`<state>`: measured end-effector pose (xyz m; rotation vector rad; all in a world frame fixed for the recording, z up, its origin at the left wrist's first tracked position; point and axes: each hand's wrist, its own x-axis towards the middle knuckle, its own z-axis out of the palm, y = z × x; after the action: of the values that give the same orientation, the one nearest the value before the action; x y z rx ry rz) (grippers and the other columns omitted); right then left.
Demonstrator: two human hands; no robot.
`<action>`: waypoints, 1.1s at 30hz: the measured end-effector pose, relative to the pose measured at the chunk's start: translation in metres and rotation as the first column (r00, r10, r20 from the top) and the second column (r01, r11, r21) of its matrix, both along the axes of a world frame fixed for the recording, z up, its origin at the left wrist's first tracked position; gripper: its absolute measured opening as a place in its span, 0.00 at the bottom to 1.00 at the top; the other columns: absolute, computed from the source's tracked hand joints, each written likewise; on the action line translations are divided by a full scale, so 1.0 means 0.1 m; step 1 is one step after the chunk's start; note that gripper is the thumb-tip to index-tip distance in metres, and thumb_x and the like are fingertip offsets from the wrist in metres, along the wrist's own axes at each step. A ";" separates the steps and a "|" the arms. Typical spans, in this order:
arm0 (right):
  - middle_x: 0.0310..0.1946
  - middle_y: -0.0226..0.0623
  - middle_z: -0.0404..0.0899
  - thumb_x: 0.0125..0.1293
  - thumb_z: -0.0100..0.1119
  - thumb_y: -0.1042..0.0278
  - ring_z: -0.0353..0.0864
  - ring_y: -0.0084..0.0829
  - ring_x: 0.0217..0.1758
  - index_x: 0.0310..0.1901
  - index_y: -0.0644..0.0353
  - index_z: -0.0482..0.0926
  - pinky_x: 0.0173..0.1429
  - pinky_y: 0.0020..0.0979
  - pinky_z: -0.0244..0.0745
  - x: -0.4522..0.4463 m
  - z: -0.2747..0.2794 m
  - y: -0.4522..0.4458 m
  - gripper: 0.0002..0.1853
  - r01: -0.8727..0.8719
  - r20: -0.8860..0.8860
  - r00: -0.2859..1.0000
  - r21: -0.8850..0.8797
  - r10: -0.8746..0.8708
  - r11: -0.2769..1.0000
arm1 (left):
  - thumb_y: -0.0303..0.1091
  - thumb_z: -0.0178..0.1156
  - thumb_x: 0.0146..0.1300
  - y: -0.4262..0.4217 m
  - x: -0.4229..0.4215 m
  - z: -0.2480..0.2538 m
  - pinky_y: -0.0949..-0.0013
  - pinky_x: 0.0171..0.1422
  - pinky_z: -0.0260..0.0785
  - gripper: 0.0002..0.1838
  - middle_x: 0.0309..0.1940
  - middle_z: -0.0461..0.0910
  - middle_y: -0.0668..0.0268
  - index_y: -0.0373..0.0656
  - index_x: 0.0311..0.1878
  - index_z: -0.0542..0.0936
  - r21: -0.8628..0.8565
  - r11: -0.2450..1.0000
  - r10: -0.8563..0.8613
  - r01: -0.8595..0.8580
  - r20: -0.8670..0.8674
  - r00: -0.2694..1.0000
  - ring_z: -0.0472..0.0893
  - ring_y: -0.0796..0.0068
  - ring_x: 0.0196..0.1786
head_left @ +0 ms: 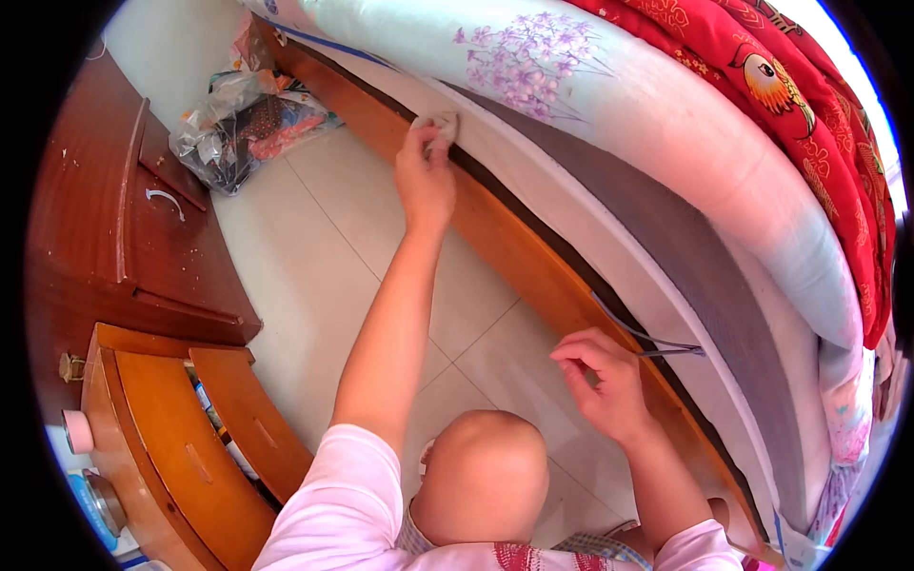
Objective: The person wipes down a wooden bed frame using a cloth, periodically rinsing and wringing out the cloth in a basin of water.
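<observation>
Left hand [426, 176]: fingers pinched around a cloth [440, 123], seemingly bunched for grip.
Cloth: at that hand's fingertips, pale, soft, between rail [487, 224] and mattress [554, 206].
Right hand [606, 383]: loosely curled, apparently holding nothing (perhaps raised for balance).
Rail: beside both hands, smooth orange-brown wood.
Mattress: beyond the rail, pale with grey.
Quilt [671, 128]: farther out, plump, flowered.
Bags [205, 128]: left of the left hand, crinkled plastic.
</observation>
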<state>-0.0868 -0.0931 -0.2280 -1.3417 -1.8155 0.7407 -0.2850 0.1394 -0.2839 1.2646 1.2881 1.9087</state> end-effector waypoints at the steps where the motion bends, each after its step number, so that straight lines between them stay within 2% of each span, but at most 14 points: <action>1: 0.36 0.39 0.79 0.57 0.57 0.86 0.80 0.32 0.30 0.39 0.64 0.79 0.33 0.27 0.76 -0.01 0.01 -0.01 0.10 -0.009 0.009 1.000 -0.013 0.009 1.000 | 0.28 0.54 0.68 0.05 0.01 -0.02 0.69 0.54 0.69 0.06 0.47 0.80 0.63 0.39 0.44 0.77 0.024 0.997 0.072 -0.068 -0.314 0.947 0.76 0.74 0.50; 2: 0.35 0.39 0.79 0.57 0.57 0.86 0.80 0.33 0.30 0.39 0.64 0.79 0.33 0.28 0.76 -0.01 0.01 -0.01 0.09 -0.016 0.019 1.000 -0.026 0.017 1.000 | 0.27 0.53 0.67 0.09 0.02 -0.04 0.70 0.52 0.69 0.06 0.45 0.81 0.62 0.40 0.43 0.78 0.069 0.990 0.140 -0.123 -0.594 0.792 0.77 0.74 0.47; 6: 0.33 0.37 0.80 0.58 0.57 0.87 0.80 0.27 0.32 0.37 0.65 0.81 0.36 0.24 0.74 -0.05 0.05 -0.01 0.08 0.013 -0.011 1.000 -0.082 -0.014 0.997 | 0.24 0.52 0.67 -0.38 -0.12 0.13 0.70 0.50 0.69 0.07 0.46 0.82 0.61 0.41 0.44 0.77 -0.122 0.992 -0.064 -0.022 -0.657 0.751 0.77 0.74 0.40; 8: 0.31 0.37 0.80 0.57 0.57 0.87 0.80 0.27 0.32 0.36 0.65 0.81 0.36 0.24 0.74 -0.04 0.04 0.00 0.08 0.006 -0.017 1.000 -0.084 -0.008 0.996 | 0.23 0.51 0.67 -0.60 -0.13 0.15 0.70 0.46 0.70 0.06 0.42 0.82 0.62 0.40 0.42 0.77 -0.258 0.957 -0.188 0.133 -0.200 0.962 0.76 0.76 0.37; 9: 0.31 0.37 0.80 0.57 0.57 0.87 0.80 0.27 0.32 0.36 0.65 0.81 0.36 0.24 0.74 -0.05 0.04 0.01 0.08 0.007 -0.018 1.000 -0.086 -0.009 0.996 | 0.23 0.51 0.67 -0.53 -0.19 0.15 0.70 0.46 0.70 0.06 0.42 0.82 0.62 0.40 0.42 0.77 -0.260 0.956 -0.189 0.134 -0.201 0.961 0.76 0.76 0.37; 11: 0.32 0.37 0.80 0.57 0.57 0.87 0.80 0.27 0.32 0.36 0.65 0.80 0.35 0.24 0.74 -0.06 0.05 0.01 0.08 0.007 0.036 0.999 -0.112 -0.003 0.994 | 0.23 0.51 0.67 -0.31 -0.33 0.14 0.73 0.46 0.70 0.06 0.39 0.81 0.65 0.39 0.44 0.77 -0.122 0.989 -0.030 0.083 0.381 0.924 0.77 0.78 0.39; 14: 0.32 0.37 0.80 0.57 0.57 0.87 0.80 0.27 0.31 0.36 0.65 0.80 0.35 0.24 0.74 -0.08 0.01 0.01 0.08 0.010 0.012 1.000 -0.104 -0.009 0.994 | 0.22 0.52 0.67 -0.12 -0.26 0.11 0.75 0.45 0.68 0.07 0.36 0.79 0.67 0.38 0.47 0.75 0.017 0.999 0.024 -0.030 0.293 0.956 0.76 0.80 0.40; 17: 0.32 0.37 0.80 0.57 0.57 0.87 0.80 0.27 0.31 0.37 0.65 0.80 0.35 0.25 0.74 -0.08 0.00 0.02 0.08 0.016 0.017 1.000 -0.106 -0.014 0.994 | 0.22 0.52 0.67 -0.11 -0.24 0.05 0.76 0.45 0.68 0.09 0.37 0.79 0.67 0.38 0.49 0.73 -0.100 0.990 0.108 -0.098 0.096 0.990 0.76 0.81 0.40; 21: 0.32 0.37 0.80 0.57 0.57 0.87 0.80 0.27 0.32 0.37 0.65 0.80 0.35 0.24 0.74 -0.02 -0.04 0.04 0.09 0.015 -0.006 1.000 -0.131 -0.016 0.991 | 0.23 0.53 0.67 -0.25 -0.09 -0.10 0.76 0.44 0.67 0.08 0.38 0.78 0.68 0.38 0.48 0.73 -0.180 0.983 0.081 -0.039 0.231 0.970 0.76 0.81 0.40; 23: 0.32 0.38 0.79 0.59 0.56 0.84 0.81 0.33 0.30 0.39 0.64 0.79 0.34 0.27 0.77 0.04 -0.09 0.05 0.08 0.006 0.040 0.999 -0.096 -0.002 0.995 | 0.25 0.53 0.68 -0.42 0.10 -0.18 0.77 0.44 0.67 0.07 0.38 0.78 0.69 0.40 0.47 0.74 -0.154 0.972 -0.125 0.179 0.306 0.944 0.76 0.82 0.40; 25: 0.32 0.37 0.79 0.59 0.56 0.83 0.80 0.31 0.29 0.40 0.64 0.79 0.34 0.27 0.77 0.06 -0.14 0.02 0.08 0.032 0.008 0.999 -0.080 -0.031 0.996 | 0.28 0.55 0.68 -0.72 0.27 -0.25 0.76 0.44 0.66 0.07 0.38 0.76 0.71 0.42 0.47 0.73 -0.317 0.830 -0.371 0.459 0.302 0.878 0.75 0.82 0.40; 27: 0.31 0.36 0.79 0.60 0.56 0.83 0.80 0.30 0.28 0.41 0.64 0.79 0.33 0.26 0.77 0.11 -0.14 -0.03 0.08 0.076 -0.017 0.997 -0.071 -0.078 0.995 | 0.32 0.56 0.68 -1.20 0.40 0.11 0.75 0.45 0.67 0.07 0.38 0.75 0.72 0.43 0.46 0.73 -0.406 0.605 -0.372 0.685 0.617 0.694 0.75 0.80 0.43; 29: 0.39 0.36 0.79 0.60 0.62 0.77 0.79 0.26 0.36 0.50 0.63 0.76 0.39 0.27 0.77 0.17 -0.10 -0.13 0.16 0.174 -0.310 0.911 -0.310 -0.273 0.935 | 0.35 0.56 0.68 -1.50 0.47 0.35 0.73 0.46 0.68 0.07 0.39 0.76 0.71 0.43 0.44 0.72 -0.320 0.516 -0.379 0.795 0.747 0.547 0.75 0.80 0.42; 33: 0.51 0.38 0.74 0.60 0.67 0.70 0.76 0.26 0.46 0.60 0.61 0.70 0.47 0.27 0.75 0.27 0.17 -0.29 0.26 0.349 -0.456 0.746 -0.353 -0.485 0.868 | 0.35 0.56 0.68 -1.85 0.65 0.68 0.72 0.46 0.69 0.07 0.39 0.75 0.69 0.43 0.43 0.71 -0.270 0.341 -0.415 0.901 0.817 0.401 0.76 0.79 0.42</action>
<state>-0.0601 -0.1221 -0.2106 -1.4506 -0.9493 0.9875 -0.2202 -0.0453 -0.2155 0.4941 0.6991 0.8333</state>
